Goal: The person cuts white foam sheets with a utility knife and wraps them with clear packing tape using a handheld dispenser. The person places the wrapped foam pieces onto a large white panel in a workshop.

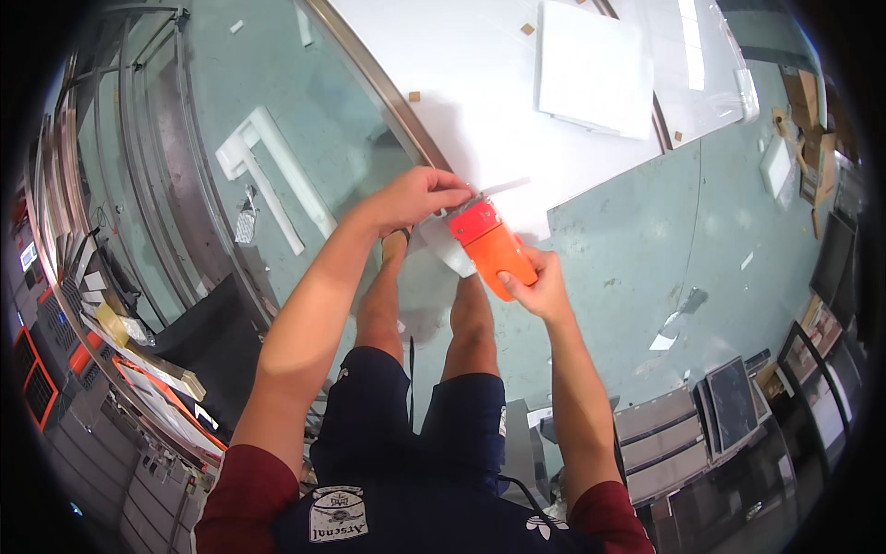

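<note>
Right grip (543, 288), in the head view, is clasped around the orange end of an orange-and-red tool (496, 251) near the white panel (503, 78), while the left grip (420, 197) bends its fingertips to the red end, whether pinching anything I cannot tell.

The handheld tool (499, 256), which resembles a tape dispenser, has a bright orange body with a rounded near end and a red band across its far end, with small metallic details at the tip. Its orange part sits in the right hand (543, 288), its red end slants forward and leftward, and its tip is at the left hand (423, 198).
</note>
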A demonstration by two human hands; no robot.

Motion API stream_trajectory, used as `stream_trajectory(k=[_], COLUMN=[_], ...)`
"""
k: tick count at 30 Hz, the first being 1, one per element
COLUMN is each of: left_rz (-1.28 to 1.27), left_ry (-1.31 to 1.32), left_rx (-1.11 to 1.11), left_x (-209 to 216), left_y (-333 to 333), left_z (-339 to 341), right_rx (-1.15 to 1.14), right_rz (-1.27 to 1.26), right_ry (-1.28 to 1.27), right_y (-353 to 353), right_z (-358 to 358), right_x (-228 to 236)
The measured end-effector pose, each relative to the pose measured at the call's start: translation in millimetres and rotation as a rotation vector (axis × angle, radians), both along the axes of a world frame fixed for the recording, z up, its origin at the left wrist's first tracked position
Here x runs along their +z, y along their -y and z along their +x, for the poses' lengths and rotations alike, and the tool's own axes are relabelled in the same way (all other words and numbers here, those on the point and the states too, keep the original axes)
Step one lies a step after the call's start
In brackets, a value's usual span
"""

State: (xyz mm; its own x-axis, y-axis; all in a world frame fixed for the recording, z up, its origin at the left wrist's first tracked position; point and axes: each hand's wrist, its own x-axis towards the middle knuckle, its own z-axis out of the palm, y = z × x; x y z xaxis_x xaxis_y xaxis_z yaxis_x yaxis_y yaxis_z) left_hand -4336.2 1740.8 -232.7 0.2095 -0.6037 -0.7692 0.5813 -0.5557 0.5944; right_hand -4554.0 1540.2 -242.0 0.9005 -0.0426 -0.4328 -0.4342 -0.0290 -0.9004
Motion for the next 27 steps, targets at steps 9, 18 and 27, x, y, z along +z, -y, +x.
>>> stream_trajectory(k=[9,18,27], left_rz=[-0.016,0.174,0.390], left_ry=[0.347,1.251,1.882], left_rx=[0.156,0.151,0.252], left_x=[5,-21,-37], left_y=[-7,-6,13], left_z=[13,123,101], right_rx=[0.057,-0.084,0.005], right_rz=[0.013,-0.004,-0.188], right_ry=[-0.089,-0.254,-0.437], right_y=[2,-13,-22], right_z=[18,98,129], right_x=[20,39,51])
